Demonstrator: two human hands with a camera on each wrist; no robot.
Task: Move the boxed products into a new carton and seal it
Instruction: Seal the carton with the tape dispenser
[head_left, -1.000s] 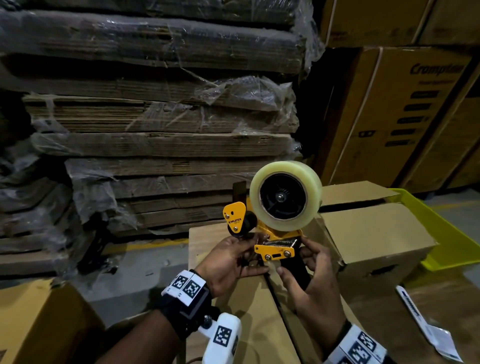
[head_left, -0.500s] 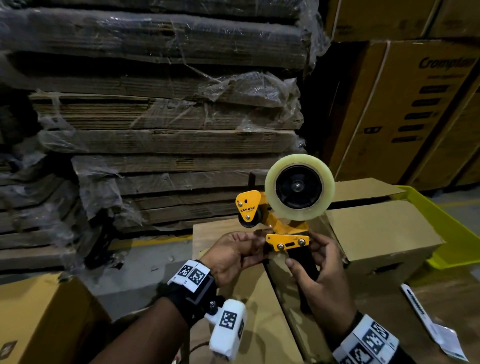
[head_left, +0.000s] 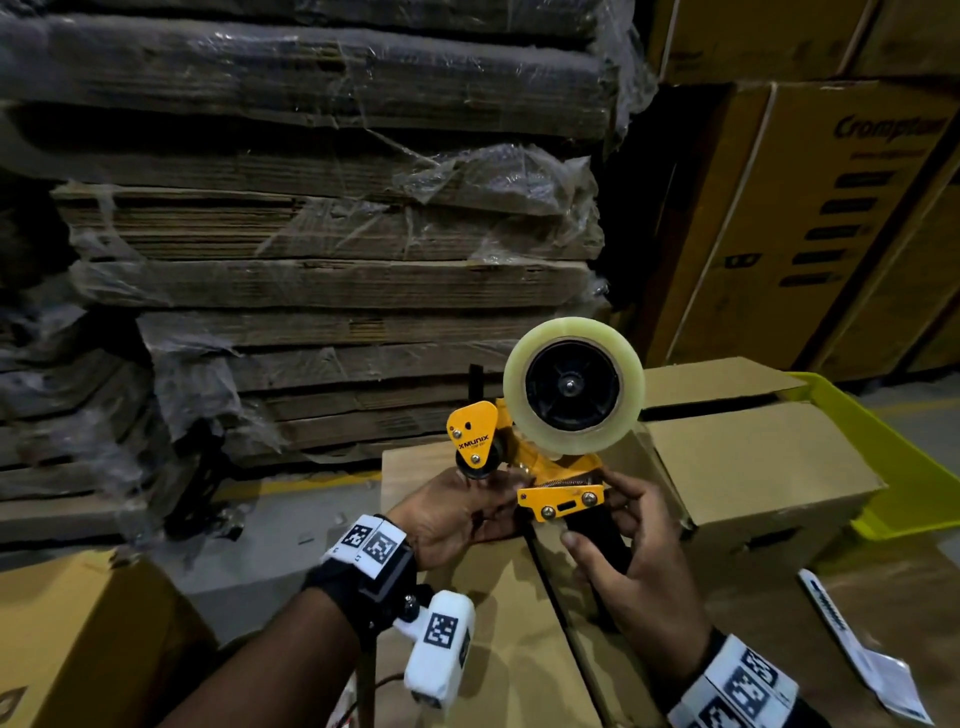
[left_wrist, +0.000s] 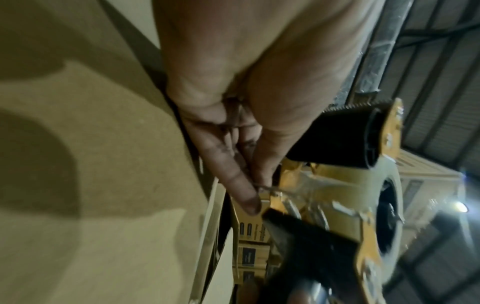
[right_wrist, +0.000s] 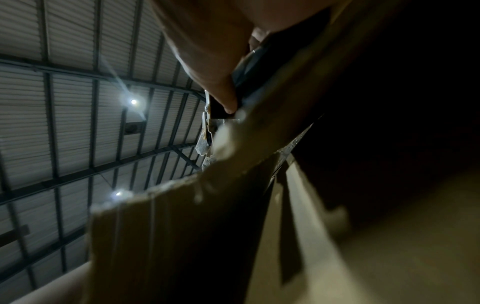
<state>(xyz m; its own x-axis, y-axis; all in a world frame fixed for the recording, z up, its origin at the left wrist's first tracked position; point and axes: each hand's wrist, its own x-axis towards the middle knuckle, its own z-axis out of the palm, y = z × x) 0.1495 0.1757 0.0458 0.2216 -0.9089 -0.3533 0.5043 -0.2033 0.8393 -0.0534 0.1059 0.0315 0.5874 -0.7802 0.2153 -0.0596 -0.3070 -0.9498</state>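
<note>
**packer_j:** Above the closed carton (head_left: 498, 613), what have you got going on, left to right?

**tape_guy:** Left of the tape gun (head_left: 545, 467), your left hand (head_left: 457, 514) is at the orange frame, fingers (left_wrist: 244, 193) straight, thumb and fingertip pinching something thin by the roller. Right of that, your right hand (head_left: 639, 566) is wrapped round the black handle, holding the gun upright, clear roll on top. Further right sits an open box (head_left: 753, 467), then a yellow bin (head_left: 904, 467).

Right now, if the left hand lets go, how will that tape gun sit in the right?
Probably top-heavy: the full tape roll rides high above the handle that the right hand grips. The tape gun looks rigid metal, so no flex. Its serrated blade could nick fingers.
</note>
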